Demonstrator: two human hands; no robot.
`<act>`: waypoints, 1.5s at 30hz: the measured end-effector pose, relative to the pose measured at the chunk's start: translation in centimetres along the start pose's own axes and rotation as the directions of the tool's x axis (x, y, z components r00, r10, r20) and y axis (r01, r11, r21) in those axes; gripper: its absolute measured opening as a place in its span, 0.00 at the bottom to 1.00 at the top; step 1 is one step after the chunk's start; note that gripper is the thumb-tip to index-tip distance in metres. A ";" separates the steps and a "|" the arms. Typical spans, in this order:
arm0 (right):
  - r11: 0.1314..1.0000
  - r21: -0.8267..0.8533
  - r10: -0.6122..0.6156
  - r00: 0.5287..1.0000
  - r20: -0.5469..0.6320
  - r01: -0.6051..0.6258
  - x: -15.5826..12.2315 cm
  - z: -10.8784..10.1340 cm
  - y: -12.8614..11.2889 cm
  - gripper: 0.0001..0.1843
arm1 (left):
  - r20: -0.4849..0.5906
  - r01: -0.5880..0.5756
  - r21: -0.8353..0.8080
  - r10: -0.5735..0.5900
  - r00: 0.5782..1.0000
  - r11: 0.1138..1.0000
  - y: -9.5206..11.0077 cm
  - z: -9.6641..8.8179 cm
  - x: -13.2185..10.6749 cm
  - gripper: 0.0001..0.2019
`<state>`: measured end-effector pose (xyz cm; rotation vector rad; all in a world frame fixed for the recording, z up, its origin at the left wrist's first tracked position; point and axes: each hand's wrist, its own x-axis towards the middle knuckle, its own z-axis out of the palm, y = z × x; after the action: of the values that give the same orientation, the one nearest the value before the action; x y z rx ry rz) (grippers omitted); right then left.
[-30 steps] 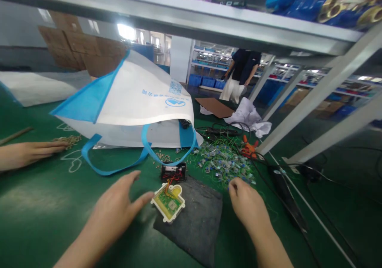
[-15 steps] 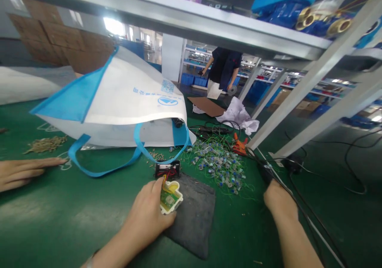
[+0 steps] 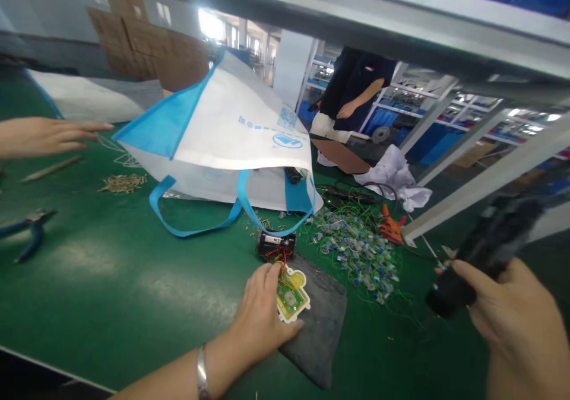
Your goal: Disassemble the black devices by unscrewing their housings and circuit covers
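My left hand [image 3: 257,320] grips the left side of a small yellow-cased circuit board [image 3: 291,294] lying on a dark grey mat [image 3: 321,329]. Red and orange wires run from the board to a black battery box [image 3: 276,245] just beyond it. My right hand [image 3: 516,317] is raised at the right, fingers wrapped round a black handheld tool [image 3: 483,254] that is blurred by motion. A heap of small blue-and-clear parts with green wires [image 3: 360,251] lies between the mat and the tool.
A white and blue tote bag [image 3: 222,145] lies on the green table [image 3: 111,269]. Another person's hand [image 3: 44,137] reaches in at the left; blue-handled pliers [image 3: 27,231] lie below it. An orange tool [image 3: 390,227], crumpled white paper [image 3: 396,174] and slanted frame legs [image 3: 485,177] stand right. A person stands beyond.
My right hand has lifted the black tool off the table at the right. My left hand stays on the circuit board. The view has swung left and the other person's hand moved away up the table.
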<state>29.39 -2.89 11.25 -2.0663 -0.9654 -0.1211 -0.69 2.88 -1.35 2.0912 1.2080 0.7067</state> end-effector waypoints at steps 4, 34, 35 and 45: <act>0.585 0.791 -0.161 0.981 -0.103 0.180 -3.9 1.8 -9.7 0.30 | -0.026 -0.072 0.023 0.072 0.997 0.997 -0.2 0.2 0.1 0.38; 0.517 0.838 -0.273 0.962 -0.030 0.173 -8.8 10.6 -15.2 0.23 | 0.046 -0.157 0.038 0.156 0.987 0.987 -0.2 -0.5 0.7 0.37; 0.518 0.840 -0.274 0.962 -0.019 0.164 -8.9 10.6 -15.2 0.23 | 0.048 -0.159 0.038 0.157 0.986 0.987 -0.2 -0.5 0.7 0.37; 0.534 0.836 -0.257 0.966 0.016 0.129 -8.6 11.1 -15.2 0.19 | -0.019 -0.213 0.011 0.213 0.977 0.977 -0.3 -0.5 0.6 0.38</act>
<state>10.46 5.53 10.46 -1.0698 -1.0566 0.3296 -0.92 3.66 -1.16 2.2477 1.0076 0.8207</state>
